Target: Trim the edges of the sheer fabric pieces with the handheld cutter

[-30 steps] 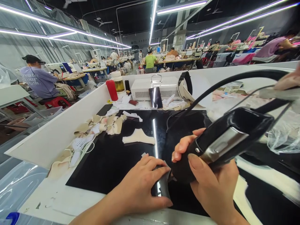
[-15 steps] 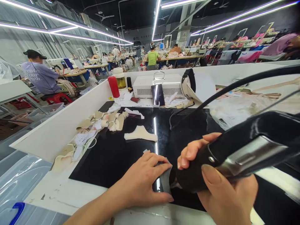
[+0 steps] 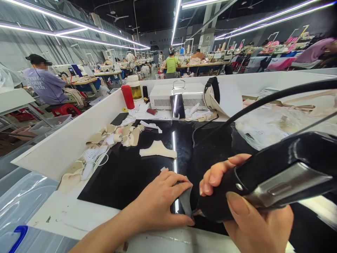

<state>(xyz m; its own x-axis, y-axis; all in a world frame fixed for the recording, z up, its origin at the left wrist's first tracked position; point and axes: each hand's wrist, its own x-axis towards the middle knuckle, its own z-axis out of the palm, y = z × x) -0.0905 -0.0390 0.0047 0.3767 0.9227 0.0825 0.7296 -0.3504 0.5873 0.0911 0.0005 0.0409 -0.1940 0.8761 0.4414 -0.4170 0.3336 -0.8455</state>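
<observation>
My left hand [image 3: 162,200] presses a small grey curved piece [image 3: 187,200] down on the black mat [image 3: 116,179], fingers along its far end and thumb at its near end. What the grey piece is made of, I cannot tell. In my right hand [image 3: 252,218] is a black corded handheld electric tool [image 3: 279,175] with a silver metal plate on its side. Its small metal tip touches or nearly touches the right edge of the grey piece, close to my left thumb. Beyond my left hand a cream cut-out piece [image 3: 158,149] lies flat on the mat.
Beige cut pieces [image 3: 129,135] are heaped along the left wall. At the back stand a white vented box [image 3: 160,93], a phone [image 3: 177,106], a red cup [image 3: 127,96] and a jar [image 3: 135,88]. A thick black cable [image 3: 258,98] arches over the right, near plastic bags [image 3: 273,121].
My right hand and the tool have shifted slightly down, the tip now nearer my left thumb along the grey piece's edge. My left hand has barely moved.
</observation>
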